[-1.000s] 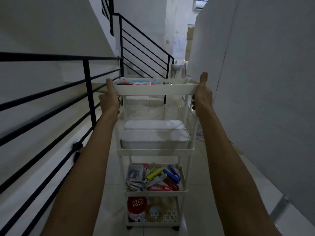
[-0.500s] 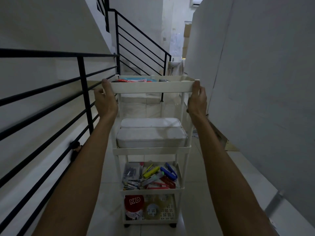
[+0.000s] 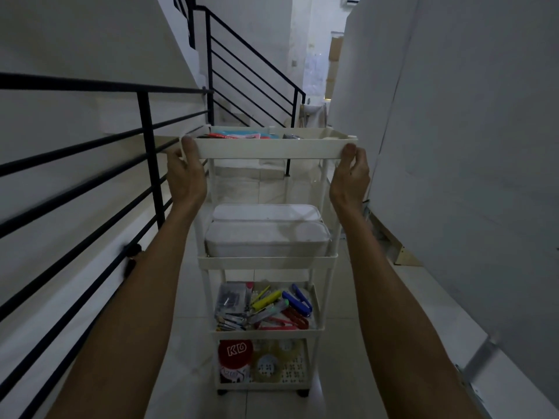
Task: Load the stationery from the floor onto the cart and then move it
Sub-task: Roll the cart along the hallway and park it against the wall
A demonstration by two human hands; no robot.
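The cart [image 3: 266, 263] is standing upright in the middle of the frame, its tall axis running vertically and the long sides of its shelves lying across the frame, left to right. Its wheels are sitting on the floor [image 3: 181, 313] low in the centre. On the bottom shelf a red-lidded jar [image 3: 234, 356] is sitting beside some tape rolls [image 3: 267, 362]. Just above, the stationery [image 3: 266, 306] is lying jumbled in a loose heap of pens, markers and clips. The next shelf up is carrying two white boxes [image 3: 266, 238], one behind the other.

Both arms are reaching straight forward from the bottom corners of the frame. The left hand [image 3: 186, 173] is gripping the left front corner of the top tray [image 3: 272, 148], thumb pressing on the front rim. The right hand [image 3: 351, 176] is gripping the right front corner the same way. The other fingers of both are hidden behind the tray.

The floor is pale glossy tile. A black railing [image 3: 90, 164] is running along the left of the frame, and a plain white wall [image 3: 469, 146] is closing in on the right. Beyond the cart, at upper centre, a staircase [image 3: 251, 80] is climbing up and to the left.
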